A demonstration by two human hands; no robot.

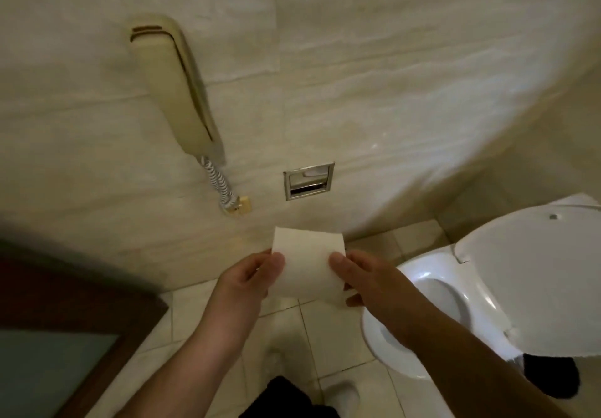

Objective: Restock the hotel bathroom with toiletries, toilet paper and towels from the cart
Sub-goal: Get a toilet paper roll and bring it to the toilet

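A white roll of toilet paper (307, 263) is held up in the middle of the view, above the tiled floor. My left hand (248, 276) grips its left end with thumb on top and fingers curled underneath. Its right end is gripped the same way by my right hand (367, 278). Set into the marble wall straight ahead and a little higher is a recessed chrome toilet paper holder (309, 179); no roll shows in it. The roll is well short of the holder.
A beige wall telephone (175, 89) with a coiled cord (222, 186) hangs left of the holder. A white toilet (455, 291) with its lid raised stands at the right. A dark wooden door frame (81, 307) fills the lower left. My feet stand on pale floor tiles (328, 330).
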